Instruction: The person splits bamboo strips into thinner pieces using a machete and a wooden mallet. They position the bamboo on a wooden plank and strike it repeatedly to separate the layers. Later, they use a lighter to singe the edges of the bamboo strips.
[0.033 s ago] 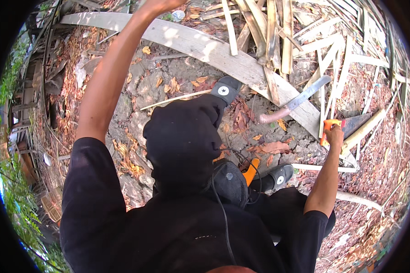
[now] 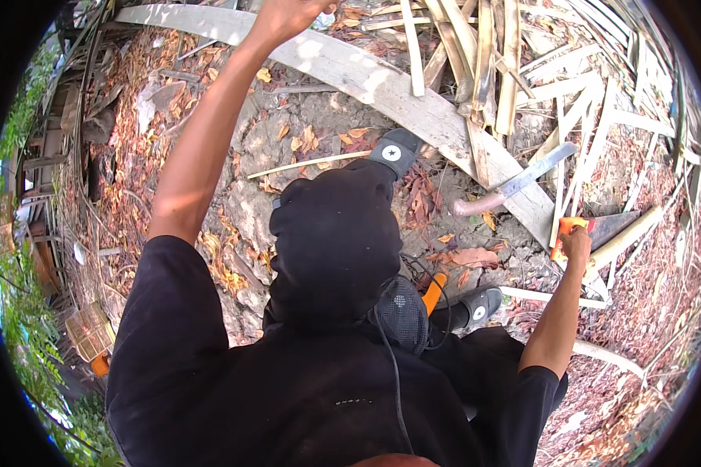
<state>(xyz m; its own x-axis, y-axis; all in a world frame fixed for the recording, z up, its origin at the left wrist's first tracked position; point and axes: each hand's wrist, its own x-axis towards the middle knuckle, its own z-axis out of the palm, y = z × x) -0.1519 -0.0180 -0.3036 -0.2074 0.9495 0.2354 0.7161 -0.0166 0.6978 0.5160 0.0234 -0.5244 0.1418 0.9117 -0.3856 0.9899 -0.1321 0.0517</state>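
My right hand (image 2: 576,245) is closed round the orange handle of a handsaw (image 2: 611,228). Its dark blade reaches right, beside a pale bamboo-like pole (image 2: 629,240). The blade's cutting edge is partly hidden. At the top edge, my left hand (image 2: 288,17) hangs over a long grey plank (image 2: 339,64). Most of its fingers are cut off by the picture's edge, so I cannot tell whether it holds anything. A machete (image 2: 536,171) with a pinkish handle lies across the plank, left of the saw.
Split wooden strips (image 2: 510,66) pile up at the far right. One thin stick (image 2: 308,166) lies left of my sandalled foot (image 2: 396,154). Beside my other sandal (image 2: 479,305) are a black mesh-covered object (image 2: 403,311) and an orange handle-like piece (image 2: 435,293). Dry leaves (image 2: 471,257) cover cracked ground.
The whole view has shifted slightly, so the plank, machete and strips appear further right. More of my left hand now shows at the top. My right hand keeps hold of the handsaw.
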